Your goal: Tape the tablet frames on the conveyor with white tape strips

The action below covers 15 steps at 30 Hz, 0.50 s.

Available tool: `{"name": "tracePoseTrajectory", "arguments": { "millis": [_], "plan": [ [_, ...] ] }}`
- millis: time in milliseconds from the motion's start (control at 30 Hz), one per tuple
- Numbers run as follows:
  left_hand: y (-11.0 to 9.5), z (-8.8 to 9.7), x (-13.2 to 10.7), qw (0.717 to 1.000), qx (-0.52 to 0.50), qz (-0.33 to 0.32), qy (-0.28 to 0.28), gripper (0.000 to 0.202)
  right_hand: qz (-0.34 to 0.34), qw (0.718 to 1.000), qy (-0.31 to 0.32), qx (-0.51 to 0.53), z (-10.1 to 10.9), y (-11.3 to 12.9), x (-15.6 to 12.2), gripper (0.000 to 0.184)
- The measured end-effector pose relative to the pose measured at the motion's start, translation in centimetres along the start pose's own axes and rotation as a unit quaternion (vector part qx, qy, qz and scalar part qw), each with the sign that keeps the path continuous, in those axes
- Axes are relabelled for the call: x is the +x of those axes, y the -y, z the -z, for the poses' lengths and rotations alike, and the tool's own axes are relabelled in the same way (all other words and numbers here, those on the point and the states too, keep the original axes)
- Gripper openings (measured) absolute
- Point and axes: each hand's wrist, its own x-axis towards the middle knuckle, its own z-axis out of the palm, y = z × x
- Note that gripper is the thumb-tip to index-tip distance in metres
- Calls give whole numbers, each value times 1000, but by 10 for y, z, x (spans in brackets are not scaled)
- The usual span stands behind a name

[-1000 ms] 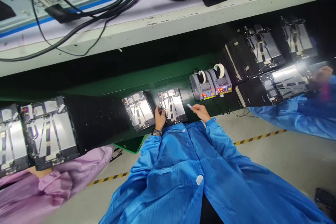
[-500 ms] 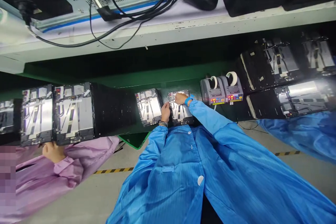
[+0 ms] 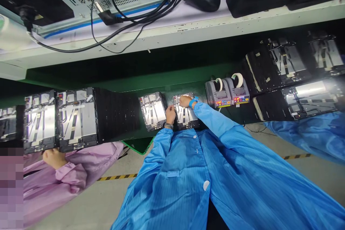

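Our left hand [image 3: 170, 114] and right hand [image 3: 185, 100] are at an open tablet housing [image 3: 187, 118] right beneath the fingers, which touch it though we cannot tell their grip, its tape strips already laid, another housing [image 3: 153, 110] just left.

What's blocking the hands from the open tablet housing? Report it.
Nothing visible blocks them: the left hand and right hand are both already at the open tablet housing. The neighbouring housing lies to its left, not between them.
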Motion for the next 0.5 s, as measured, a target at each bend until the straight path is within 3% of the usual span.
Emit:
{"name": "tracePoseTrajectory", "arguments": {
  "millis": [267, 500],
  "plan": [
    [-8, 1, -1, 998, 64, -9, 4, 31, -45, 989, 120, -67, 19, 17, -7, 23],
    [-30, 4, -10, 984, 177, -26, 12, 32, -68, 980, 169, -85, 22, 27, -7, 37]
  ]
}}
